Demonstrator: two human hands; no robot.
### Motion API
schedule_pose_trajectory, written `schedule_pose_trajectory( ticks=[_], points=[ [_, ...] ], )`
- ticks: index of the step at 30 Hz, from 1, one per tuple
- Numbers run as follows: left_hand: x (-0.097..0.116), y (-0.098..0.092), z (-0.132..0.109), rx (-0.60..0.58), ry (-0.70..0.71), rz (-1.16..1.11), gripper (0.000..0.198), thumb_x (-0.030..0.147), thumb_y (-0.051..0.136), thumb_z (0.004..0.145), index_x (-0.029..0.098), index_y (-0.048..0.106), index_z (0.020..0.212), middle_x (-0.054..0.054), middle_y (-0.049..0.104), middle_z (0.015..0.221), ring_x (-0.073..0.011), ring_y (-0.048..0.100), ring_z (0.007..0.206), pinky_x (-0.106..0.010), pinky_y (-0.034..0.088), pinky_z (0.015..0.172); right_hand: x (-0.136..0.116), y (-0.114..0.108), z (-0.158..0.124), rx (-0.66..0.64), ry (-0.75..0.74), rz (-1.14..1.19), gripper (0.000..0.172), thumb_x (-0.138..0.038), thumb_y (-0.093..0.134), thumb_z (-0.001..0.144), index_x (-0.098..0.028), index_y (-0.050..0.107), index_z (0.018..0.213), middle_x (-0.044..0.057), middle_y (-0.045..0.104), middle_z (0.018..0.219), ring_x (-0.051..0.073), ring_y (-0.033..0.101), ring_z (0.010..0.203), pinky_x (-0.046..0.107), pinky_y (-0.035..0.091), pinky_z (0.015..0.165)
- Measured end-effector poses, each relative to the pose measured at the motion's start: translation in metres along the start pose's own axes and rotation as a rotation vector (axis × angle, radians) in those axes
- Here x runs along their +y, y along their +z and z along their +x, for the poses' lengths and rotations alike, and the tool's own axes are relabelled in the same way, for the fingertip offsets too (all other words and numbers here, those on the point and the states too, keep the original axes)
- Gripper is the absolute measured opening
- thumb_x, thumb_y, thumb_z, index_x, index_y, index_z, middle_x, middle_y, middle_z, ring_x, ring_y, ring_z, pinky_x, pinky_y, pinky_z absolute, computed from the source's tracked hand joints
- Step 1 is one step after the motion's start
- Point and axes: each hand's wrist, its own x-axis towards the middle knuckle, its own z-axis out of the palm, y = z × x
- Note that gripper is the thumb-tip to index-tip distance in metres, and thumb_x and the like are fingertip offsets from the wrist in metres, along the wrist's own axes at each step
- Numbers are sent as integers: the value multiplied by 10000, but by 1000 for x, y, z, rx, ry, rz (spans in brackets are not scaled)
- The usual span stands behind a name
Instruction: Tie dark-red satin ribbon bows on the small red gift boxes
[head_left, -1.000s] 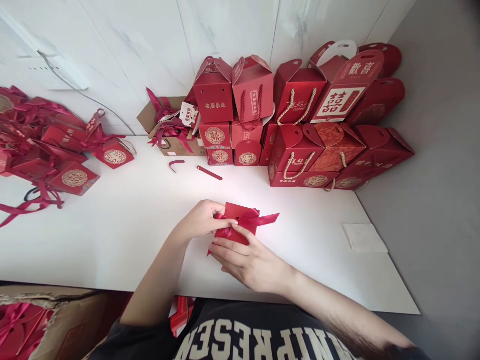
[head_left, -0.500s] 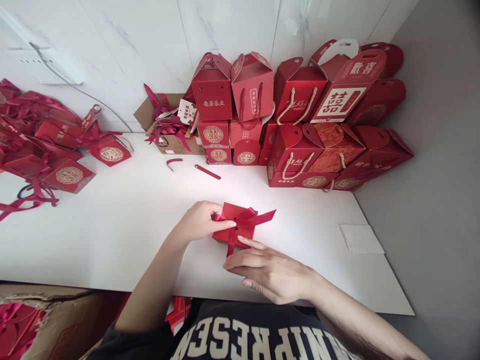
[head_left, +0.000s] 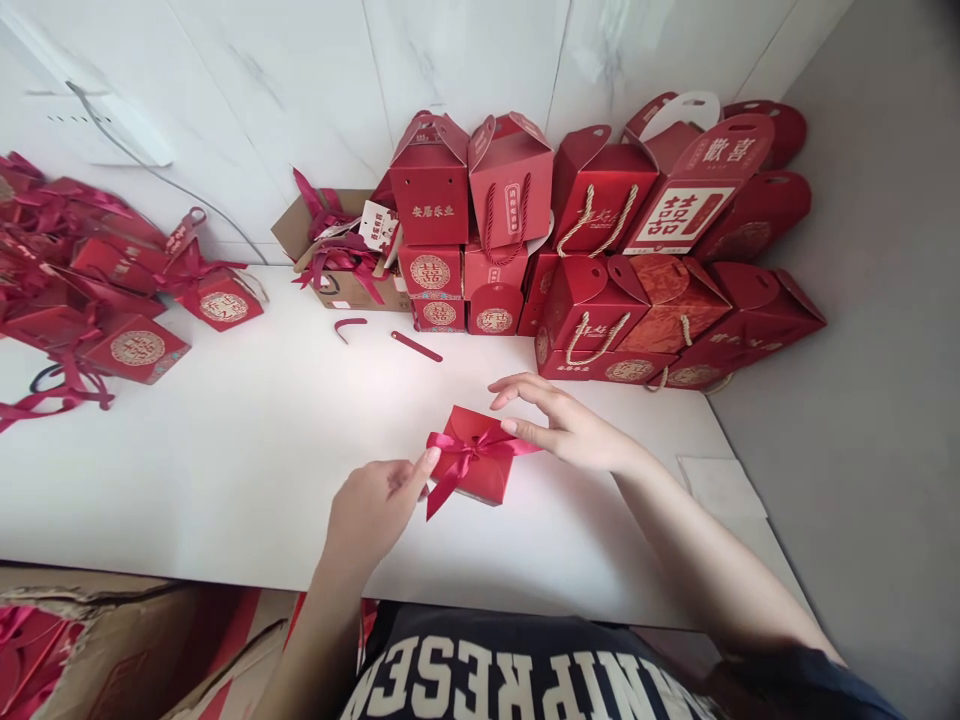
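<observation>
A small red gift box (head_left: 491,485) lies on the white table in front of me, its top closed by overlapping flaps. Over it runs a crimson satin ribbon (head_left: 448,488) tied in a bow, with one tail hanging over the front left and another reaching right. My left hand (head_left: 375,510) pinches the bow's left loop between thumb and finger at the box's left edge. Above the right side of the box is my right hand (head_left: 566,425), fingers apart, its thumb close to the ribbon's right part; whether it touches is unclear.
Stacked red gift boxes (head_left: 592,300) line the wall at the back right. Ribbon-tied boxes (head_left: 135,345) pile up at left. A cardboard box (head_left: 367,292) holds ribbons and tags. Two red strips (head_left: 417,346) lie mid-table; a white sheet (head_left: 724,487) lies right. An open carton (head_left: 127,640) stands below left.
My right hand has moved from the front of the box up to its right side. My left hand has shifted slightly toward me. The bow lies flatter, with a tail now at front left.
</observation>
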Motion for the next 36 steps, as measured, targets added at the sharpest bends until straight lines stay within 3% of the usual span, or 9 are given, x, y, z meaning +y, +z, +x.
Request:
schedule_pose_trajectory(
  ticks=[4, 7, 12, 21, 26, 30, 32, 36],
  points=[
    [-7, 10, -4, -324, -30, -329, 451, 560, 539, 860, 174, 693, 687, -53, 718, 743, -196, 659, 707, -288, 473, 672, 13, 6, 6, -142, 46, 58, 167, -373, 607, 902, -207, 624, 891, 94, 547, 1324, 235, 527, 1208, 403, 423, 991],
    [-8, 16, -2, -427, -29, -525, 363, 514, 603, 844, 174, 730, 826, -68, 753, 887, -213, 697, 817, -286, 504, 726, 15, 6, 6, -198, 112, 158, 258, -409, 603, 898, -187, 613, 767, 87, 532, 1360, 237, 538, 1192, 383, 430, 966],
    [-16, 22, 6, -439, 29, -665, 261, 424, 643, 846, 181, 736, 869, -67, 754, 930, -199, 683, 886, -262, 502, 737, 22, 6, 8, -211, 187, 361, 362, -477, 588, 895, -172, 616, 701, 71, 554, 1333, 219, 577, 1136, 348, 411, 963],
    [-28, 24, 17, -527, 117, -767, 198, 354, 683, 815, 165, 737, 834, -53, 719, 888, -170, 634, 818, -249, 483, 713, 34, 14, 14, -151, 166, 447, 478, -500, 465, 956, -159, 681, 698, 67, 557, 1307, 187, 580, 1061, 327, 404, 949],
    [-26, 24, 18, -517, 128, -658, 261, 398, 653, 819, 144, 700, 775, -74, 695, 869, -218, 640, 879, -294, 498, 754, 34, 17, 17, -134, 150, 441, 505, -512, 459, 955, -156, 667, 663, 69, 571, 1285, 179, 599, 1006, 330, 421, 927],
    [-27, 3, 21, -578, 200, -367, 288, 446, 647, 803, 159, 671, 808, -76, 672, 924, -226, 626, 873, -318, 496, 747, 28, 15, 16, -110, 162, 412, 526, -509, 496, 940, -150, 593, 568, 74, 577, 1276, 187, 603, 1032, 339, 433, 917],
    [-26, -14, 23, -518, 220, -218, 311, 451, 686, 769, 192, 636, 935, -55, 652, 982, -211, 614, 874, -317, 488, 759, 23, 12, 15, -85, 139, 389, 534, -501, 498, 942, -153, 561, 542, 75, 582, 1274, 202, 577, 1116, 354, 406, 977],
    [-7, -36, 30, -101, 326, -154, 295, 440, 604, 845, 232, 543, 1046, -58, 582, 1121, -212, 566, 1050, -323, 462, 848, 11, 9, 16, -83, 109, 335, 508, -502, 507, 937, -164, 534, 559, 78, 572, 1298, 220, 542, 1193, 398, 371, 1041]
  ],
)
